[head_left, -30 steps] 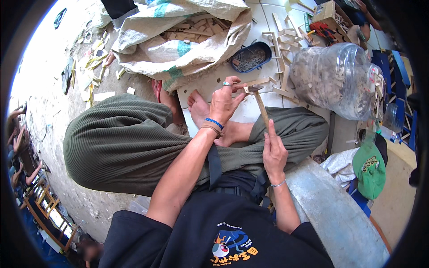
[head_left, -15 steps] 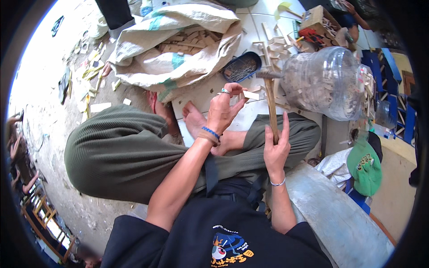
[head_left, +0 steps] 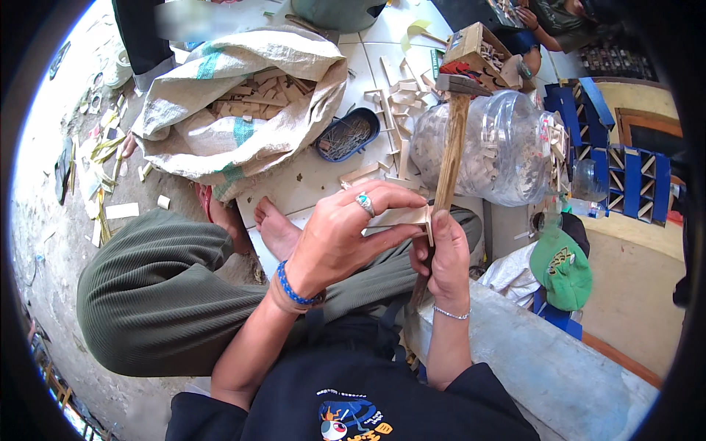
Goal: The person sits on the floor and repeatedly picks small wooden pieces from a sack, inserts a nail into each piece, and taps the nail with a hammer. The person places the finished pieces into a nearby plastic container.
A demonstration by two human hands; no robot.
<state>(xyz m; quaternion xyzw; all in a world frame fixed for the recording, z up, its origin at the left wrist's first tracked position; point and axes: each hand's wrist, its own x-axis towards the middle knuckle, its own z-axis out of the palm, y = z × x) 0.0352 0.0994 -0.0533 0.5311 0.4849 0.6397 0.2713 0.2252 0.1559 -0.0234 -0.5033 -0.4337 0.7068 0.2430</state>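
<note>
Left hand (head_left: 340, 234) pinches beside the curled right hand (head_left: 448, 263).

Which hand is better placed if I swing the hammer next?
Probably your right hand: it grips the hammer by its handle, while your left hand holds a small wooden piece.

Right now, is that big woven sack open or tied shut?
Open: the woven sack's mouth gapes wide, its edges loosely folded, and wood pieces show inside.
</note>
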